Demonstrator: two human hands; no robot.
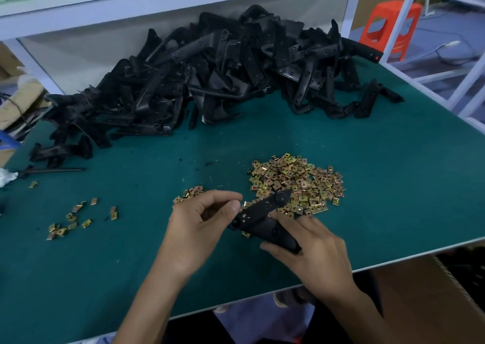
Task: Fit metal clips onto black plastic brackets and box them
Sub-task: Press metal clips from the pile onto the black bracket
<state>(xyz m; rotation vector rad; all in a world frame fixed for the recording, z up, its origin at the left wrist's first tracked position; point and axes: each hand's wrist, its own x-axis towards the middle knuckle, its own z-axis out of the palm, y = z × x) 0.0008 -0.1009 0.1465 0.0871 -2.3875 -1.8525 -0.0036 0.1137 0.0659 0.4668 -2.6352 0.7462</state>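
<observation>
Fingers [223,195] of the left hand [202,223] curl in a pinch on a brass-coloured metal clip [246,203]. They hold it at the upper edge of a black plastic bracket [265,216], apparently so it can be slid onto that edge. The right hand [315,249] grips the bracket from below and behind, fingers wrapped round its wider end. This tilts the narrow end up and away, presenting the edge to the clip. The bracket is held just above the green counter [393,199], towards its near edge, touching nothing but the two hands. Directly behind it lies the main pile of clips [296,183], within easy reach of either hand. A smaller cluster [189,194] sits just beyond the left knuckles, and stray clips [70,220] are scattered well to the left. A large heap of brackets [210,76] waits along the back of the counter under a white shelf [157,0]. An open cardboard carton [433,291] stands below the counter's near right corner, probably for finished pieces; what it holds cannot be made out.
</observation>
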